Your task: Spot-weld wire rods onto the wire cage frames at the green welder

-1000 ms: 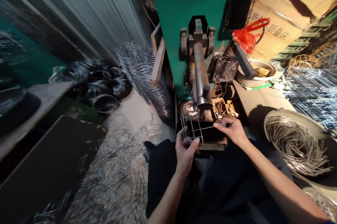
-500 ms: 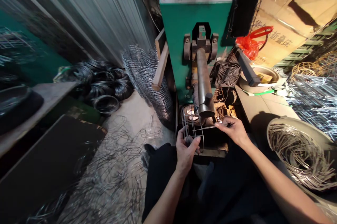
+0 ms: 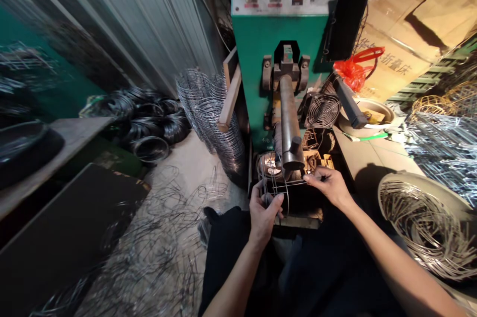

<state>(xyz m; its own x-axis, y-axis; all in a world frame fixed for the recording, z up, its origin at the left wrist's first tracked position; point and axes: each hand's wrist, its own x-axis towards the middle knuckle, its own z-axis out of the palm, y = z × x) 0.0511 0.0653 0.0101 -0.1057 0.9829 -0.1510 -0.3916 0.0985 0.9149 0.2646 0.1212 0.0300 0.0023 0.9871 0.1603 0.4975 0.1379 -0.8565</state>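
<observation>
The left hand's fingers (image 3: pixel 278 202) pinch a curved grey wire frame (image 3: pixel 275 189), low centre; the right hand's fingers (image 3: pixel 308 178) grip a thin straight metal wire (image 3: pixel 295 184) reaching it. Just above juts a thick cylindrical steel arm (image 3: pixel 289 118) from a green box-shaped machine (image 3: pixel 253 39).

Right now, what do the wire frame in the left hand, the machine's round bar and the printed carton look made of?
Wire frame: likely bare steel; thin grey strands, faint sheen.
Round bar: metal, smooth, dull grey-brown; steel or copper alloy, can't tell.
Carton: cardboard, probably; tan panels, dark printed characters.
</observation>
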